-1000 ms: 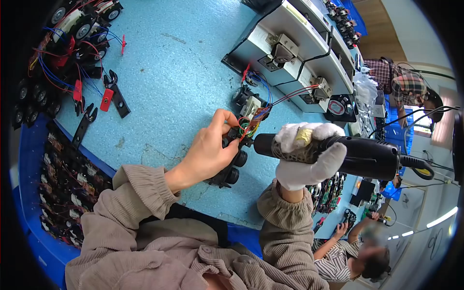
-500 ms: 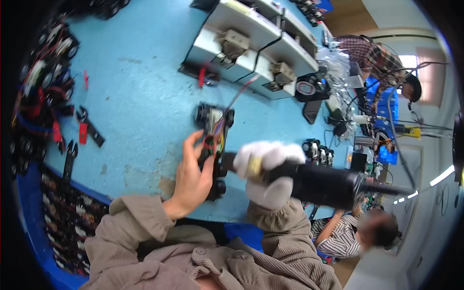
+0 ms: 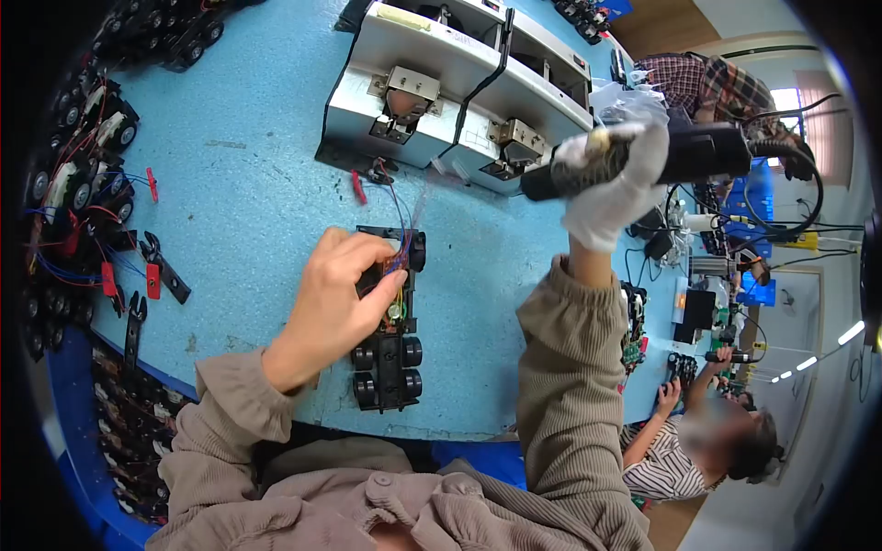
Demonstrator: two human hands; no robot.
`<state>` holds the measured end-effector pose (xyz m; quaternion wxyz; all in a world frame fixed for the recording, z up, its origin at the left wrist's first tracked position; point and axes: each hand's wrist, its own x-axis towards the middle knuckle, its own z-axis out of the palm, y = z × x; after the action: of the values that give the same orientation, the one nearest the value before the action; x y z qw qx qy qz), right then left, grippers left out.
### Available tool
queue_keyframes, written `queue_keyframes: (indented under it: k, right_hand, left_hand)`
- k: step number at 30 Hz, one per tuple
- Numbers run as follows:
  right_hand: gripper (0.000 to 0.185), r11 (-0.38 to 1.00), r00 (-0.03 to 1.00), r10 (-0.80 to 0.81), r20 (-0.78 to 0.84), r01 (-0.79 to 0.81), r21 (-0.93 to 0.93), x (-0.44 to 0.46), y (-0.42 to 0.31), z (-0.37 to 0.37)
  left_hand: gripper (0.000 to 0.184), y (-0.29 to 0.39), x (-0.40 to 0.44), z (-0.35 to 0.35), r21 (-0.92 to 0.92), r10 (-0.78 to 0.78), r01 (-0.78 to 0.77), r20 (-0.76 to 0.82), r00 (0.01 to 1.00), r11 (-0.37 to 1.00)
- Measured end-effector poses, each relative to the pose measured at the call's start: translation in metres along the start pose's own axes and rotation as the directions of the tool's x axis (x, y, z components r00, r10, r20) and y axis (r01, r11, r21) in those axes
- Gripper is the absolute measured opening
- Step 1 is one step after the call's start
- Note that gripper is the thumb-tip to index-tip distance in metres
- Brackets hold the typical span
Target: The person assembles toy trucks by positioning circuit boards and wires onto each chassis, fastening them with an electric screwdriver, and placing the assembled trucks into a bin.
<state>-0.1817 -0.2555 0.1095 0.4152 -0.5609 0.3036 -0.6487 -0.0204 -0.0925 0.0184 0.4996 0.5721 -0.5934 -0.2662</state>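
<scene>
A black toy truck chassis with several wheels lies lengthwise on the blue table. My bare left hand pinches the small circuit board on its upper part, from which blue and red wires run up to a red piece. My right hand, in a white glove, is wrapped round a black power screwdriver, raised to the right of the chassis near the metal box units. The driver's tip points left and touches nothing on the chassis.
Metal box units stand at the table's far side. Wired chassis are piled at the left, near black clips. A blue bin of parts is at lower left. Two other people work at the right, one holding a tool.
The driver in my right hand has moved away from the chassis, up and to the right. The chassis now stands straighter, and my left hand has shifted to the circuit board.
</scene>
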Motion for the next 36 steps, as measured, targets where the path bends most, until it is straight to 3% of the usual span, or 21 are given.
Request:
queue_keyframes:
  k: [3, 5, 6, 11, 16, 23, 24, 27, 30, 33, 36]
  right_hand:
    - [0.046, 0.986, 0.987, 0.130, -0.093, -0.119, 0.113, -0.042, -0.025, -0.002]
    - [0.048, 0.846, 0.969, 0.168, 0.181, -0.236, 0.478, -0.069, -0.035, -0.016]
    - [0.049, 0.812, 0.949, 0.123, 0.291, -0.265, 0.520, -0.079, -0.037, -0.016]
    - [0.050, 0.827, 0.938, 0.023, 0.345, -0.212, 0.521, -0.125, -0.037, -0.002]
    - [0.044, 0.860, 0.961, 0.040, 0.274, -0.173, 0.481, -0.143, -0.036, 0.015]
    - [0.030, 0.828, 0.921, 0.078, 0.382, -0.273, 0.489, -0.152, -0.030, 0.028]
    - [0.026, 0.772, 0.917, 0.182, 0.356, -0.358, 0.526, -0.157, -0.033, 0.033]
    - [0.025, 0.858, 0.872, 0.230, 0.432, -0.391, 0.333, -0.153, -0.027, 0.028]
    - [0.025, 0.940, 0.941, 0.238, 0.242, -0.285, 0.187, -0.155, -0.028, 0.047]
    - [0.026, 0.976, 0.943, 0.215, 0.254, -0.216, -0.023, -0.153, -0.030, 0.054]
    - [0.027, 0.957, 0.914, 0.223, 0.338, -0.272, 0.105, -0.156, -0.030, 0.052]
  left_hand:
    - [0.015, -0.009, 0.001, 0.002, -0.053, -0.016, 0.017, 0.028, 0.999, 0.998]
    - [0.016, -0.014, 0.001, 0.001, -0.043, 0.019, -0.017, 0.040, 0.999, 0.999]
    - [0.017, -0.016, 0.000, 0.001, -0.051, 0.032, -0.031, 0.026, 0.999, 0.998]
    - [0.019, -0.023, -0.005, 0.006, -0.081, 0.061, -0.061, -0.006, 0.998, 0.995]
    - [0.022, -0.020, -0.005, 0.002, -0.061, 0.040, -0.039, 0.022, 0.999, 0.997]
    - [0.022, -0.022, -0.005, 0.002, -0.068, 0.053, -0.051, 0.021, 0.998, 0.996]
    - [0.022, -0.021, -0.005, 0.001, -0.065, 0.049, -0.047, 0.024, 0.998, 0.997]
    - [0.021, -0.022, -0.005, 0.001, -0.071, 0.059, -0.057, 0.021, 0.998, 0.996]
    - [0.020, -0.022, -0.008, 0.001, -0.164, 0.016, -0.017, -0.005, 1.000, 0.986]
    - [0.019, -0.021, -0.012, 0.004, -0.183, 0.163, -0.201, -0.204, 0.965, 0.962]
    - [0.022, -0.013, -0.027, -0.008, -0.337, -0.141, 0.167, 0.100, 0.985, 0.927]
